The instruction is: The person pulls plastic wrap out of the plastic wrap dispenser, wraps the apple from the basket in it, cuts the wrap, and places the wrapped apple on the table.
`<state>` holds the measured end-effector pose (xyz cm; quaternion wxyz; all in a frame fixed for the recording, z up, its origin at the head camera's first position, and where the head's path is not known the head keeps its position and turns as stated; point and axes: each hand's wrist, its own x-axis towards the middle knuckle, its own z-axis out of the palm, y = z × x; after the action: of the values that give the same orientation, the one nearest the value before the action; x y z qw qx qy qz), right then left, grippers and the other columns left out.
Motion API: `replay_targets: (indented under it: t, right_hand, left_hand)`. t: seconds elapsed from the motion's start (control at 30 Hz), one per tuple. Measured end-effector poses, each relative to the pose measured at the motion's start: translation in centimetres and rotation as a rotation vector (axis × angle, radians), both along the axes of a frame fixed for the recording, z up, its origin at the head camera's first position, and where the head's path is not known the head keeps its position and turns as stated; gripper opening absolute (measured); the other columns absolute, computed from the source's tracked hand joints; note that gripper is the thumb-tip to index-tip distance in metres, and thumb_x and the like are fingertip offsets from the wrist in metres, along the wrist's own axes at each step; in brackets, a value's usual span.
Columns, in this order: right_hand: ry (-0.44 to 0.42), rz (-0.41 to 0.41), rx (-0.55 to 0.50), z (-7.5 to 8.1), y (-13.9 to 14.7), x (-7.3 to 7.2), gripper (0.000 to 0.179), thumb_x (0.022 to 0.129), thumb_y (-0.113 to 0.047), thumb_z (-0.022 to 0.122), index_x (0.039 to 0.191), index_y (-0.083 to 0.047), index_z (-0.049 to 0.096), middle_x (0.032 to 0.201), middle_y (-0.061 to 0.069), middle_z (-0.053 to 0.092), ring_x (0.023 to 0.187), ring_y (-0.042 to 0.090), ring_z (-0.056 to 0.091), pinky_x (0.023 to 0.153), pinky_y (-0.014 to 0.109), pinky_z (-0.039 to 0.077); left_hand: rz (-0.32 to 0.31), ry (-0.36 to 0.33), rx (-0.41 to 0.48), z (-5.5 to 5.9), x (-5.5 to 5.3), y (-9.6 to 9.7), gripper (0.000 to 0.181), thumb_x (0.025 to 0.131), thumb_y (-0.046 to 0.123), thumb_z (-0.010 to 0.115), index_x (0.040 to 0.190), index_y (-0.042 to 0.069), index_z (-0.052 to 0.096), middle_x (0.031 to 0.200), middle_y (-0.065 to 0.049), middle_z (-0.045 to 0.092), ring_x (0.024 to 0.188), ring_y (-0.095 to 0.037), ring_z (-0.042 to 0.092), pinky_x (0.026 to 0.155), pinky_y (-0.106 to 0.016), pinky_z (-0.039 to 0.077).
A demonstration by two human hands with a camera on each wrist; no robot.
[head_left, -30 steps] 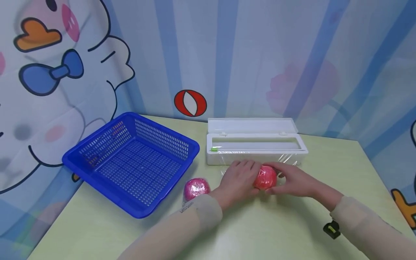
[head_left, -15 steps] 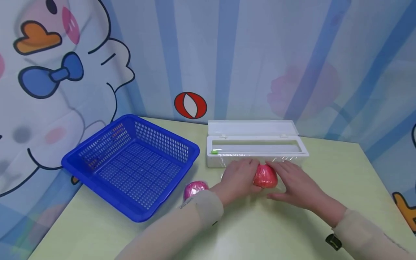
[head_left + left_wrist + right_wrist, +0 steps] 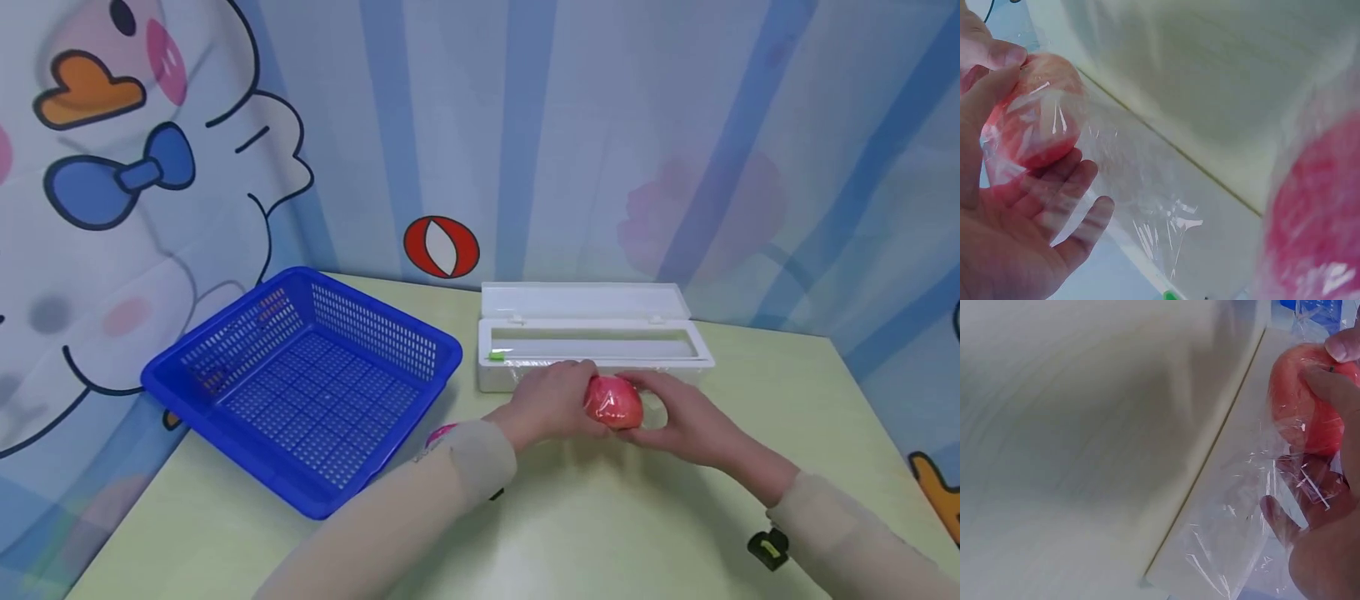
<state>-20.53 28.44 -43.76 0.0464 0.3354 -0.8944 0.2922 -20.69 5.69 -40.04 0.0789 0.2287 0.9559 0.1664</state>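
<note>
A red apple-like fruit point(image 3: 615, 403), wrapped in clear cling film point(image 3: 1166, 225), is held between both hands over the table. My left hand point(image 3: 553, 402) grips its left side, with the thumb on top and fingers beneath in the left wrist view. From the other side my right hand point(image 3: 684, 423) holds it, the thumb point(image 3: 1329, 387) near the stem dimple and fingers curled below. Film stretches from the fruit towards a white cling film dispenser point(image 3: 585, 302) with its lid raised. A pink film-wrapped round thing point(image 3: 1322, 212) lies left, mostly behind the left sleeve in the head view.
A blue plastic basket point(image 3: 367, 302) stands at the left of the pale table point(image 3: 585, 542). On the dispenser sits a green slider point(image 3: 497, 356). Behind the table hangs a printed cloth point(image 3: 570, 142). A small dark object point(image 3: 768, 548) shows beside the right sleeve.
The fruit has turned and tilted between the hands. My right hand loosened around it half a second ago, then closed on its right side again. The left sleeve now covers more of the pink thing.
</note>
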Motion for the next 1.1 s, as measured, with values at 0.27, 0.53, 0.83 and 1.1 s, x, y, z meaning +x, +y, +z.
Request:
replay_targets:
  t: [0.27,0.53,0.83,1.1]
  right_hand:
    - [-0.114,0.033,0.020,1.0,0.3,-0.7,0.068,0.083,-0.027,0.095,0.141,-0.005,0.065,0.129,0.006,0.073,0.113,0.027,0.071,0.094,0.055,0.060]
    - [-0.213,0.057,0.016,1.6,0.6,-1.7,0.069,0.087,-0.032,0.091,0.143,-0.003,0.063,0.129,0.006,0.072,0.112,0.025,0.069,0.093,0.051,0.059]
    - [-0.232,0.059,0.025,1.5,0.8,-2.5,0.069,0.088,-0.031,0.090,0.144,-0.001,0.062,0.126,0.005,0.072,0.109,0.022,0.068,0.092,0.049,0.059]
    - [-0.273,0.064,0.040,1.8,0.9,-3.1,0.070,0.090,-0.030,0.088,0.146,0.001,0.061,0.130,0.009,0.072,0.110,0.023,0.067,0.094,0.050,0.059]
  left_hand:
    - [-0.040,0.110,-0.132,0.0,0.6,-0.4,0.087,0.082,0.060,0.087,0.152,0.019,0.053,0.140,0.002,0.063,0.128,-0.016,0.058,0.103,-0.039,0.054]
    - [-0.144,0.352,-0.258,-0.6,1.4,-0.5,0.093,0.087,0.060,0.083,0.161,0.019,0.043,0.153,0.002,0.056,0.142,-0.017,0.052,0.117,-0.040,0.047]
    - [-0.173,0.566,-0.455,-1.5,2.1,-0.2,0.093,0.095,0.062,0.073,0.165,0.014,0.035,0.160,-0.002,0.049,0.148,-0.019,0.047,0.123,-0.042,0.040]
    - [-0.170,0.745,-0.569,-2.7,2.5,0.7,0.067,0.106,0.044,0.064,0.160,0.011,0.040,0.154,-0.004,0.054,0.140,-0.017,0.056,0.117,-0.039,0.047]
